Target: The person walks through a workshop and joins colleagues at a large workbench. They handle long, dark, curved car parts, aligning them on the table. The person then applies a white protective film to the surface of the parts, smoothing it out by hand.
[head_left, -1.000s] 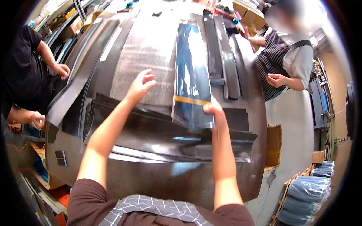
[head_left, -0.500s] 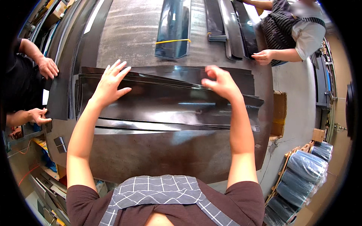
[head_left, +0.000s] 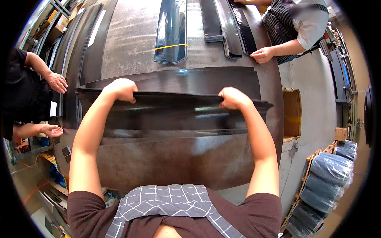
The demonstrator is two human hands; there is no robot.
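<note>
Nearest is the worn metal worktable [head_left: 166, 162], its bare sheet scuffed and dull brown. On it lies a stack of long black strips [head_left: 174, 115] — thin, glossy, slightly bowed, running left to right across the table's middle. The left hand [head_left: 121, 89] is curled shut over the far edge of the top strip near its left end; the right hand [head_left: 233, 98] is clamped on the same edge toward the right end. To lift or draw it cleanly, I judge both hands should move level and together, since so long and thin a piece would likely sag or twist if one end led.

Beyond the stack, more flat black strips [head_left: 190, 79] lie against the table. Farther off sits a dark blue glossy panel [head_left: 171, 31] with a yellow band across it, beside black moulded trims [head_left: 226, 27]. At far right a co-worker's hand [head_left: 262, 54] rests on the table edge; at left another person's hands [head_left: 57, 82] hover — apart from the stack.
</note>
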